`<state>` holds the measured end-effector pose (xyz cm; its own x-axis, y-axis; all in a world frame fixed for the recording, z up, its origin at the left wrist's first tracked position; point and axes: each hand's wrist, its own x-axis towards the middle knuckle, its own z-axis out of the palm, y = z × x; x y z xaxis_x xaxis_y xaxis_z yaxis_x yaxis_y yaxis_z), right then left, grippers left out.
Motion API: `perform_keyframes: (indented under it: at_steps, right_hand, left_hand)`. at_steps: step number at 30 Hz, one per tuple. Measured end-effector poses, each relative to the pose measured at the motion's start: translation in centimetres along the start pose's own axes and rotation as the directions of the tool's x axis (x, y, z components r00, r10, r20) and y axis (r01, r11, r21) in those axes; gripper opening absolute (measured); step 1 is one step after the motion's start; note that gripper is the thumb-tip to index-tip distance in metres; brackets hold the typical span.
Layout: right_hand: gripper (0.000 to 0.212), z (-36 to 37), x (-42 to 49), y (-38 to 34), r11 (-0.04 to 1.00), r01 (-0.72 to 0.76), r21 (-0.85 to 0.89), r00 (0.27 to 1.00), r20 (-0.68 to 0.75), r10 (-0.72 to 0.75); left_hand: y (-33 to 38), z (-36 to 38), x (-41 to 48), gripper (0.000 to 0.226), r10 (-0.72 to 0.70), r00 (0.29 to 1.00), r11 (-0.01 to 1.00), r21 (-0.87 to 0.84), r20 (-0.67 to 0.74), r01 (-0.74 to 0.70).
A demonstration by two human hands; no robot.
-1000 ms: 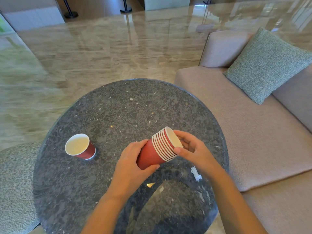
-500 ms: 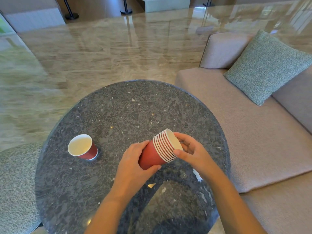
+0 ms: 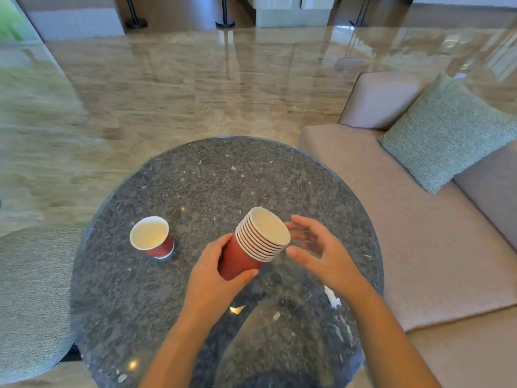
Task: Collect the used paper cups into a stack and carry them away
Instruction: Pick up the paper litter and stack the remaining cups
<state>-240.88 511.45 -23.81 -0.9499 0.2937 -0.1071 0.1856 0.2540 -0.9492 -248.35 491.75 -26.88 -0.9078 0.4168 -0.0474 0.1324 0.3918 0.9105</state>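
**Tilted cup stack in L hand, one cup loose on table**

Risks first, as I read them. The stack of red paper cups (image 3: 242, 261) is held only by its bottom cup and is tilted, w/ the mouth up and to the right. If the tilt grows, the upper cups could slide out, since nothing grips them; their several white rims are nested close. Any dregs inside could run out too, though I see no liquid in the top cup. A hard squeeze on the thin paper wall could crush the base cup and loosen the hold.

Second risk: the lone paper cup (image 3: 152, 238) stands upright on the round dark stone table (image 3: 223, 177), apart from both hands. A hasty reach w/ the loaded hand could knock it over or bump the stack against it. Walking off w/o it would leave the task short.

Positions: the left hand (image 3: 215, 278) is curled round the stack's red lower wall, thumb on the near side and fingers on the far side. It holds the stack above the table's middle. The right hand (image 3: 321, 253) is spread and relaxed, holding nothing, just beside the stack's mouth on the right. Its thumb tip is v. close to the rims; I can't tell if it touches. The lone cup is to the left of the left hand, near but not touching. A beige sofa (image 3: 419, 247) w/ a green cushion (image 3: 447, 135) sits at right.
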Motion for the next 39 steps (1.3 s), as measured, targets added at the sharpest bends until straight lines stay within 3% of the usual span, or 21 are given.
perform_keyframes:
  at_steps: [7,17,33,39]
  right_hand:
    - [0.058,3.2,1.6,-3.6,0.994,0.057,-0.094,0.998,-0.021,-0.059]
    - [0.044,11.6,4.0,-5.0,0.979,0.098,-0.181,0.994,0.063,-0.088]
    - [0.049,21.5,8.0,-4.5,0.938,0.069,-0.339,0.996,0.074,-0.047]
    - [0.075,23.5,9.9,-3.5,0.915,0.019,-0.403,0.999,0.044,-0.001]
  left_hand:
    - [-1.0,-4.3,-0.3,0.060,-0.141,0.970,0.961,-0.264,-0.199,0.085]
    - [-4.7,-12.6,-1.4,0.055,-0.243,0.910,0.924,-0.364,-0.335,0.113]
    - [-10.1,-22.0,-0.3,0.067,-0.319,0.888,0.907,-0.378,-0.332,0.185]
    - [-11.4,-23.5,1.5,0.067,-0.314,0.899,0.917,-0.344,-0.303,0.204]
